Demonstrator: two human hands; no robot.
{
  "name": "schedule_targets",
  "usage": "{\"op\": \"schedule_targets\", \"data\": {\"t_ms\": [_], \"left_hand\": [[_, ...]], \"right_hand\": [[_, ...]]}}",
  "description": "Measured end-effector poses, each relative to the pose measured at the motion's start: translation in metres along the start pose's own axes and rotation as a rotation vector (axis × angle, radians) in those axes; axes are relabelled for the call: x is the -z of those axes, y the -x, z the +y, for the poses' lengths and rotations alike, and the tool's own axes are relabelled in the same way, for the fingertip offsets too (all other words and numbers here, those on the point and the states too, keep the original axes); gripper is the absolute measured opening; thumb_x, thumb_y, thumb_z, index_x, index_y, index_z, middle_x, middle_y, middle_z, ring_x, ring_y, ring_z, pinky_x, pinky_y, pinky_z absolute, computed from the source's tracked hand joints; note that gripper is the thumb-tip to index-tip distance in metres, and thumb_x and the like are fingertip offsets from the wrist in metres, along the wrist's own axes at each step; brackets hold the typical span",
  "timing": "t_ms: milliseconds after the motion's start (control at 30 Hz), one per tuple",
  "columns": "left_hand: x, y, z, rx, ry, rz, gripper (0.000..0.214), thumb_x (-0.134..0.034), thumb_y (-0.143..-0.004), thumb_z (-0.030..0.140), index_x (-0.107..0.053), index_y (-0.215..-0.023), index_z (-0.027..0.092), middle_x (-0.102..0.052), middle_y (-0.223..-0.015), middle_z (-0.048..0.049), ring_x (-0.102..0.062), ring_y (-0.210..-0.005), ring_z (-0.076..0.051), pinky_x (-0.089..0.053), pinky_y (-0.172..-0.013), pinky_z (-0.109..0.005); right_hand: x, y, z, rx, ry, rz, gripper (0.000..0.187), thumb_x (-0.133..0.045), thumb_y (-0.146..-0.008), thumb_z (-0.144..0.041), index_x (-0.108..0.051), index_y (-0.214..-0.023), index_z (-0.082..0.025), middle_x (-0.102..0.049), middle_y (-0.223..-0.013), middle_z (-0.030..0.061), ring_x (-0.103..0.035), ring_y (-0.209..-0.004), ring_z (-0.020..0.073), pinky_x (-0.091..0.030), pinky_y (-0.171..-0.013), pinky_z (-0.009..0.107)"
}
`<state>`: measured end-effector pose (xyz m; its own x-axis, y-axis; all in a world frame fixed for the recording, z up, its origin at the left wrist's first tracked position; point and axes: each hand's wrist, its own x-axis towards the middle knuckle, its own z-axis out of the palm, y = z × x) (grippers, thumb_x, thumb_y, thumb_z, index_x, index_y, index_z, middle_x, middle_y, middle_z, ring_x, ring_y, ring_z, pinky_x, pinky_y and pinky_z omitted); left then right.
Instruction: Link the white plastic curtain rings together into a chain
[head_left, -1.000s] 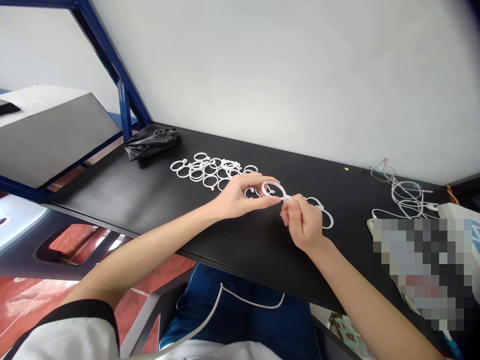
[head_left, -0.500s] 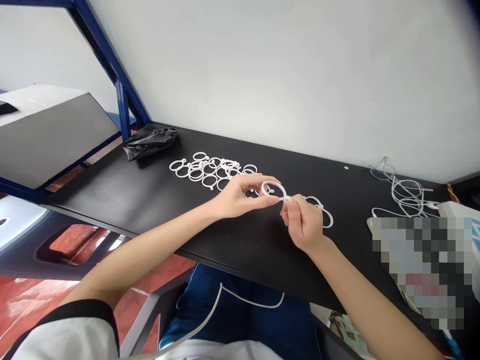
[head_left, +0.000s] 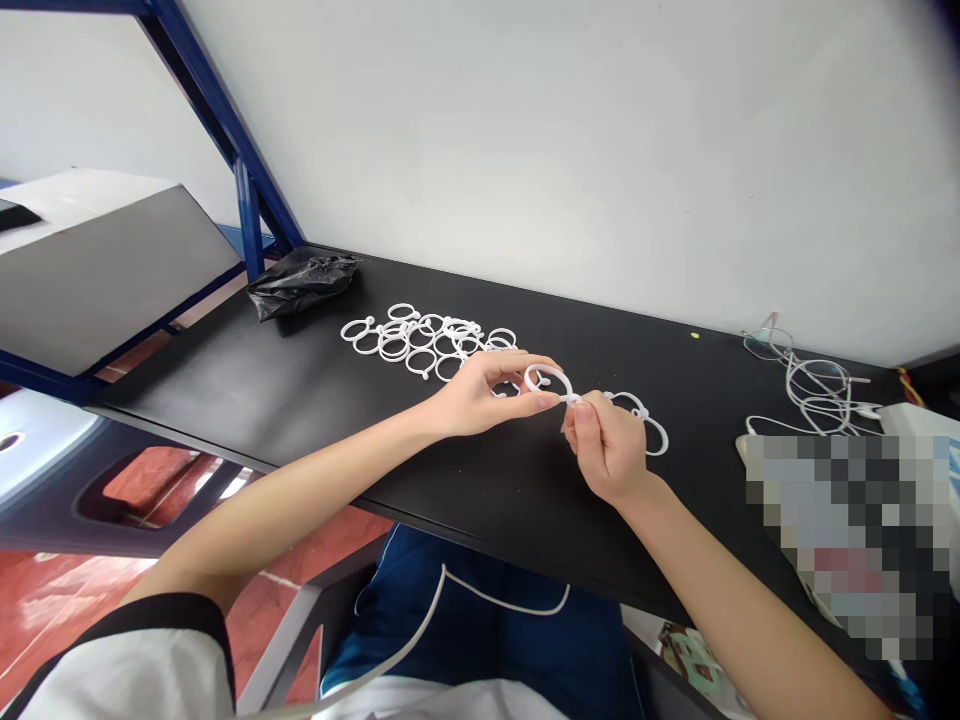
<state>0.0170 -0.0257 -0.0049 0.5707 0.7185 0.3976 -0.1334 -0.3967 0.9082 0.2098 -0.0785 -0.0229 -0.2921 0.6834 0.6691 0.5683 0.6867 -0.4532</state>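
Note:
Both hands hold one white plastic curtain ring (head_left: 548,380) above the black tabletop. My left hand (head_left: 491,393) grips its left side between thumb and fingers. My right hand (head_left: 606,437) is closed on the small knob where the ring joins, thumb on top; what lies inside the fist is hidden. Behind and left of my left hand lies a loose heap of similar white rings (head_left: 421,361). Beyond my right hand, a couple more white rings (head_left: 658,437) rest on the table, partly covered by the hand.
A crumpled black plastic bag (head_left: 302,287) lies at the far left of the black table (head_left: 300,405). Toward the right are glasses (head_left: 766,343), tangled white cables (head_left: 814,385) and a blurred-out object (head_left: 847,540). A pale wall (head_left: 555,150) rises behind the table.
Hands and ring hold almost the same pose. The whole view has shifted very slightly; nothing has been let go or picked up.

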Motion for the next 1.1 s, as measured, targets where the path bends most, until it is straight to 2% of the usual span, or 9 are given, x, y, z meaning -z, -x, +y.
{"op": "schedule_targets", "data": {"t_ms": [233, 400, 767, 1033, 1100], "left_hand": [[0.0006, 0.0000, 0.0021, 0.007, -0.023, 0.002, 0.031, -0.069, -0.084, 0.035, -0.072, -0.107, 0.015, -0.062, -0.081, -0.0038, -0.056, -0.079, -0.014, -0.051, -0.077, -0.029], [0.0019, -0.0001, 0.0014, 0.013, -0.010, 0.013, 0.030, -0.071, -0.083, 0.033, -0.071, -0.106, 0.014, -0.067, -0.093, -0.0066, -0.058, -0.081, -0.014, -0.051, -0.080, -0.029], [0.0038, -0.0008, 0.0075, 0.038, -0.030, 0.005, 0.034, -0.077, -0.078, 0.028, -0.067, -0.108, 0.014, -0.062, -0.089, -0.0049, -0.058, -0.087, -0.015, -0.050, -0.083, -0.029], [0.0025, 0.0012, 0.0071, 0.050, -0.155, 0.020, 0.038, -0.079, -0.075, 0.027, -0.064, -0.107, 0.016, -0.065, -0.101, -0.0062, -0.060, -0.092, -0.016, -0.050, -0.086, -0.030], [0.0029, 0.0009, 0.0056, 0.036, -0.240, 0.034, 0.038, -0.077, -0.077, 0.027, -0.063, -0.110, 0.017, -0.066, -0.102, -0.0061, -0.061, -0.093, -0.016, -0.050, -0.086, -0.030]], "right_hand": [[0.0001, -0.0009, -0.0013, -0.024, -0.034, -0.017, 0.032, -0.033, -0.103, -0.026, -0.044, -0.074, -0.022, -0.048, -0.051, -0.0045, -0.046, -0.042, 0.0095, -0.037, -0.046, 0.024], [-0.0007, -0.0011, -0.0007, -0.045, -0.066, -0.022, 0.028, -0.033, -0.103, -0.024, -0.047, -0.079, -0.022, -0.046, -0.051, -0.0062, -0.045, -0.042, 0.0085, -0.037, -0.047, 0.023], [-0.0020, -0.0015, -0.0002, -0.087, -0.077, 0.003, 0.021, -0.033, -0.104, -0.025, -0.052, -0.096, -0.021, -0.051, -0.053, -0.0063, -0.048, -0.043, 0.0093, -0.039, -0.047, 0.023], [0.0013, -0.0021, 0.0053, -0.134, -0.076, 0.040, 0.015, -0.041, -0.101, -0.024, -0.056, -0.102, -0.022, -0.054, -0.056, -0.0061, -0.051, -0.044, 0.0098, -0.042, -0.049, 0.023], [0.0048, -0.0060, 0.0082, -0.178, -0.049, 0.096, 0.012, -0.046, -0.098, -0.024, -0.057, -0.102, -0.021, -0.057, -0.058, -0.0050, -0.053, -0.046, 0.0106, -0.043, -0.049, 0.024]]}}
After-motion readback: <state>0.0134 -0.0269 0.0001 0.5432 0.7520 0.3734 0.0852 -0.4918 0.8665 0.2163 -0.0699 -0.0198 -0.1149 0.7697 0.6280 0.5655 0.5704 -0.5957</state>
